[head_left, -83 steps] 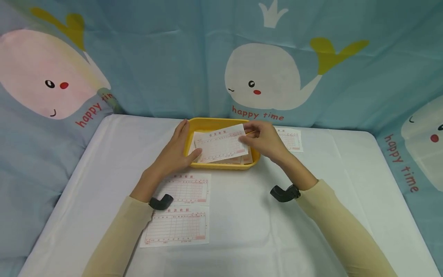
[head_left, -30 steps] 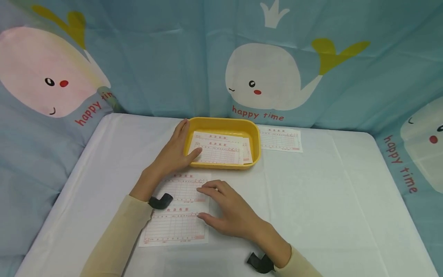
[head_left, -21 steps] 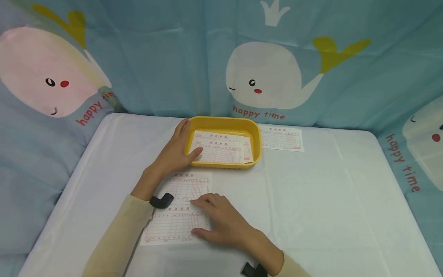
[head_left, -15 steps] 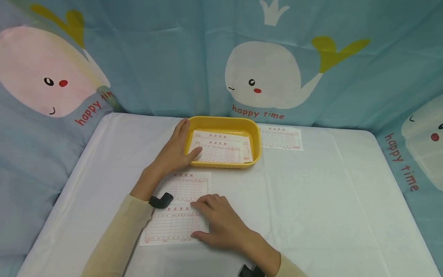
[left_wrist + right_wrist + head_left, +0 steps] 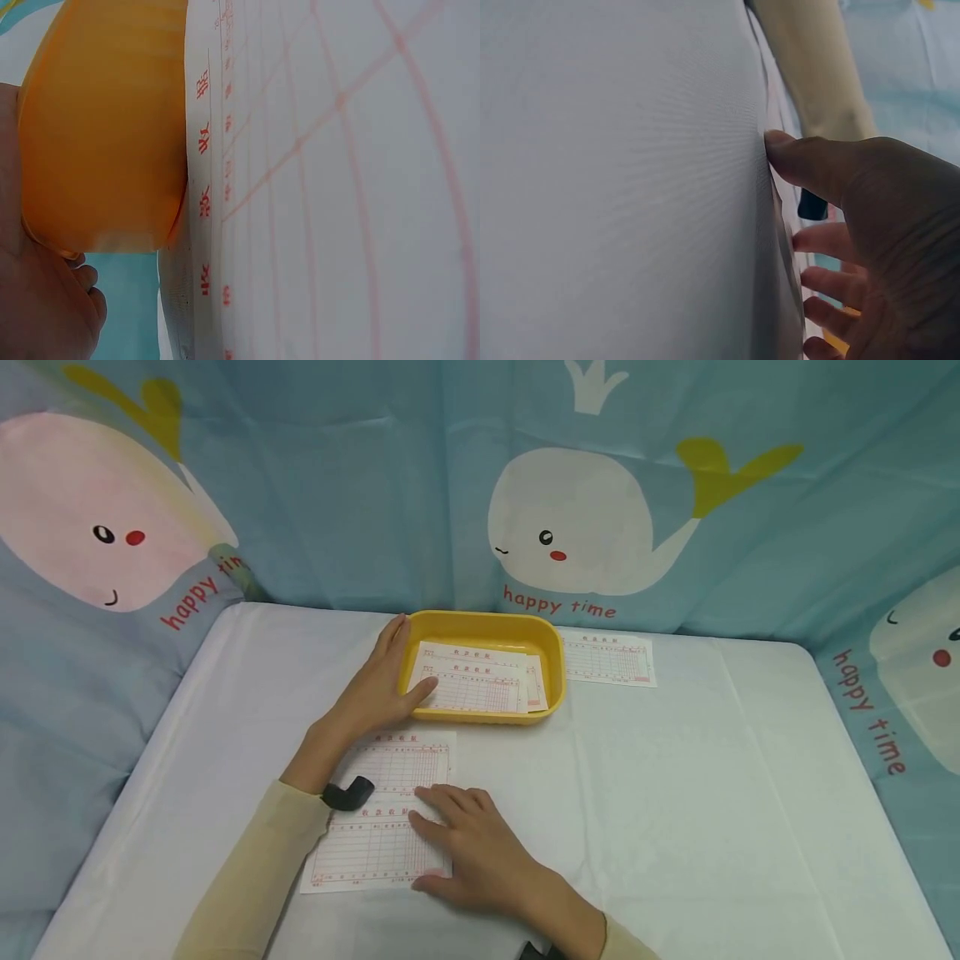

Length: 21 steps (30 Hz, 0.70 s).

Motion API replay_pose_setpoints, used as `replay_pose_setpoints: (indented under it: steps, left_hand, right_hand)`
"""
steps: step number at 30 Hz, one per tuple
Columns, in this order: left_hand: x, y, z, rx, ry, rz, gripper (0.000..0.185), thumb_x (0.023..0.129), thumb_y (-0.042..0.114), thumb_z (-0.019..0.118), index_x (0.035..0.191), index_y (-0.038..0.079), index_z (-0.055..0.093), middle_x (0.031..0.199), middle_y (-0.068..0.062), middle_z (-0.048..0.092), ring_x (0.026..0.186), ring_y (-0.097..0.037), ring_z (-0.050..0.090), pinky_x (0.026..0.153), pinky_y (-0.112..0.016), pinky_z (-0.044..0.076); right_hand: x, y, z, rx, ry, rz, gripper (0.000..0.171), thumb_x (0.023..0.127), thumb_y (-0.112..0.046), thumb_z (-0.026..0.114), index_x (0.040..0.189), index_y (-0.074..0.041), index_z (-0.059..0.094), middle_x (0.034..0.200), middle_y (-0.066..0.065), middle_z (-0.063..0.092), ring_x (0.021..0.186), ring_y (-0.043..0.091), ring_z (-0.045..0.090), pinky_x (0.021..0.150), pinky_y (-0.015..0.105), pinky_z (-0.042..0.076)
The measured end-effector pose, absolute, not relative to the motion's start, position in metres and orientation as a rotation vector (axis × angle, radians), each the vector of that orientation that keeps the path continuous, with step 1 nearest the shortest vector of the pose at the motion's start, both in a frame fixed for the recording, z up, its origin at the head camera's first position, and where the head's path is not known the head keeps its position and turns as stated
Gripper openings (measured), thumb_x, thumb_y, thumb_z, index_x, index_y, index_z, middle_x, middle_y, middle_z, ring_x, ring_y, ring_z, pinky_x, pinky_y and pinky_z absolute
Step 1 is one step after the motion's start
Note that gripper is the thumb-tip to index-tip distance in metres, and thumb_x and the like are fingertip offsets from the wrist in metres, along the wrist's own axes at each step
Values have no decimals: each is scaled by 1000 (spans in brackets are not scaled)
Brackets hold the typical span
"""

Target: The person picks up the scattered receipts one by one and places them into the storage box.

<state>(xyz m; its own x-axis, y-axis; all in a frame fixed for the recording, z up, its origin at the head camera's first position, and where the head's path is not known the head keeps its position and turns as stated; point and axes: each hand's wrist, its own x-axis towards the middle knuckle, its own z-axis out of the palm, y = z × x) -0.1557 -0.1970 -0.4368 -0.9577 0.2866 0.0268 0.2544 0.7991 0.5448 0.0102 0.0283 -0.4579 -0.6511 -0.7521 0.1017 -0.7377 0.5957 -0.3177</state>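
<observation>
At the centre of the frame, the person's left hand (image 5: 372, 682) holds the left end of a yellow tray (image 5: 480, 625), the thumb over its near rim and the fingers lying along its left wall. Inside lie several overlapping printed slips (image 5: 476, 690), white with red lines. Below the centre, the right hand (image 5: 480, 853) has its fingers spread and loosely bent over the right edge of the lower slip (image 5: 363, 858); nothing is gripped there, and I can't tell whether every fingertip touches the paper. Just above that sheet lies the upper slip (image 5: 408, 764), partly hidden by the left wrist. Another, the far slip (image 5: 611, 660), lies flat beside the tray's right end. All this sits on a white tablecloth (image 5: 690, 793), with a blue curtain (image 5: 360, 510) printed with whales filling the top of the frame.
</observation>
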Motion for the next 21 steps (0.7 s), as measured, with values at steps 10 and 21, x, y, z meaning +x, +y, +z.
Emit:
replay_pose_setpoints:
  steps: [10,21]
  left_hand:
    - [-157,-198,-437,453,2931,881,103,101,54,60,172,14,-3,180,-10,-1,164,-39,22,128,-60,32]
    - [-157,-198,-439,445,2918,886,103,101,53,60,172,13,-3,181,-8,-3,165,-38,21,129,-60,31]
  right_hand:
    - [8,23,-457,-1190,2776,-620,84,74,-58,92,143,-18,63,135,-2,58,126,16,54,108,35,44]
    - [4,20,-449,-968,2727,-703,73,68,-48,99,129,-22,67,117,-4,62,107,13,53,97,30,42]
